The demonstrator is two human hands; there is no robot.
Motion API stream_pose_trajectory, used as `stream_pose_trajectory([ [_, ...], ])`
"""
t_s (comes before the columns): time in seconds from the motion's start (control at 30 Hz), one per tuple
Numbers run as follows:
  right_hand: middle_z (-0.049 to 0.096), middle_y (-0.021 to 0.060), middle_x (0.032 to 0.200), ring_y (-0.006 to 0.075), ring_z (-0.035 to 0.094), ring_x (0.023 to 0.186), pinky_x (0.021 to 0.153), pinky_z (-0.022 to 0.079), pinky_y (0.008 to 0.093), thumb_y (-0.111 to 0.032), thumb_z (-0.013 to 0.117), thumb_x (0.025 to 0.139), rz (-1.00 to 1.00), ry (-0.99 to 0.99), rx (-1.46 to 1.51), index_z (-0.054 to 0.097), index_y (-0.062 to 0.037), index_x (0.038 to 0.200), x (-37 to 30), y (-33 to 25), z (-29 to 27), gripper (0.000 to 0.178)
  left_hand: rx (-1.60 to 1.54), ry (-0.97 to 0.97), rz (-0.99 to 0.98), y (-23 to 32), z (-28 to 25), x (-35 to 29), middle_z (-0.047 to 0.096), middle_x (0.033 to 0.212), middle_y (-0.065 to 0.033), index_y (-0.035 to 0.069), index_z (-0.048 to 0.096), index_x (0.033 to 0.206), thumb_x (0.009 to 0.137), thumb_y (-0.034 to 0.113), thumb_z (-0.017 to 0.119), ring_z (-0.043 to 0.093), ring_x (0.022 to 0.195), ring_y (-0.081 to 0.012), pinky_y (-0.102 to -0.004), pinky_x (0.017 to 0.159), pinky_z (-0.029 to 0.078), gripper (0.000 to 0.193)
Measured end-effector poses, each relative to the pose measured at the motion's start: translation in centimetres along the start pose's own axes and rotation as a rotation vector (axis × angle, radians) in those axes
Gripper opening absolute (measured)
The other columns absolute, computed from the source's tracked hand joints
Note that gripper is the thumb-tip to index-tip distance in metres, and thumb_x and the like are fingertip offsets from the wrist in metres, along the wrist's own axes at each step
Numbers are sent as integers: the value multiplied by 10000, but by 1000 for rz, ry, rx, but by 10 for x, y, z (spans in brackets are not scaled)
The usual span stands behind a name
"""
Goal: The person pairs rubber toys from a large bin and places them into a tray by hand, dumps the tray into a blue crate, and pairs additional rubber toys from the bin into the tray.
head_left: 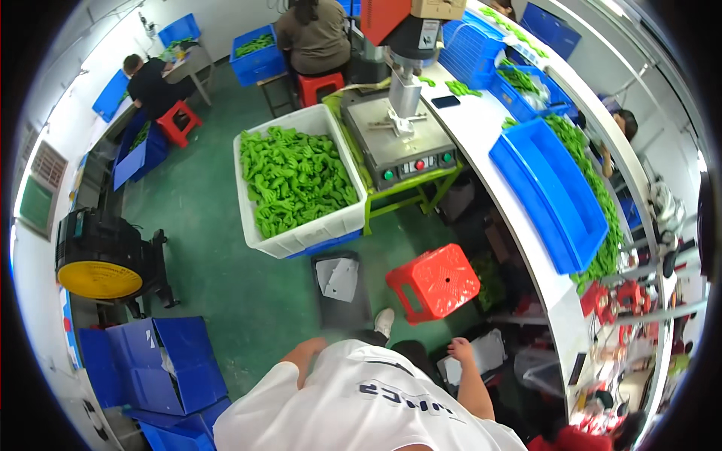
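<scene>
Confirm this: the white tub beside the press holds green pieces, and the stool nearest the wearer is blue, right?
Not quite: the stool nearest the wearer is red, as the head view shows. The white tub beside the press holds green pieces.

- Stool (444, 282): plain red
- Bin (338, 228): white; pieces (297, 177) inside bright green
- Floor (203, 233): darker green
- Surface (481, 134): white; tray (553, 195) near left edge blue
- Fan (101, 259): black, yellow face
- Shirt (308, 402): white, dark lettering

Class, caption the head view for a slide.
Right hand near a red stool; white bin of green pieces beside a machine.
</scene>
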State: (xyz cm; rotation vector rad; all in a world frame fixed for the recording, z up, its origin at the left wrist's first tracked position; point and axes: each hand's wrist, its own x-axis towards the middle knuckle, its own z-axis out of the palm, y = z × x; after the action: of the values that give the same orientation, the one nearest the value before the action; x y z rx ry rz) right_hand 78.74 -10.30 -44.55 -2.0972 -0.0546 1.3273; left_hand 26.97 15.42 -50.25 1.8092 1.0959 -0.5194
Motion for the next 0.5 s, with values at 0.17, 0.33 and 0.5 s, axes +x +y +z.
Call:
stream_pose_trajectory([
  [0.17,710,96,907,206,684,675,555,533,372,-258,551,994,-80,14,-443,625,-140,1191,40,-12,-63,241,-775,301,28,155,-82,-11,712,1026,-95,49,613,1228,1010,278,537,659,796,-163,-344,717,536,325],
  [0.33,732,124,1047,230,704,865,763,555,358,-226,678,876,-294,-232,-922,661,-86,1253,24,-97,-49,402,-865,551,123,182,-100,-14,707,1075,-88,70,575,1284,1018,274,528,643,762,-149,-330,694,533,339],
  [0.5,682,196,1190,380,675,1053,871,549,477,-164,580,871,-450,-27,-1299,700,-87,1151,136,-272,-44,314,-238,831,471,143,-10,-47,714,1112,-135,48,596,1315,1010,347,523,688,909,-241,-391,823,551,433],
])
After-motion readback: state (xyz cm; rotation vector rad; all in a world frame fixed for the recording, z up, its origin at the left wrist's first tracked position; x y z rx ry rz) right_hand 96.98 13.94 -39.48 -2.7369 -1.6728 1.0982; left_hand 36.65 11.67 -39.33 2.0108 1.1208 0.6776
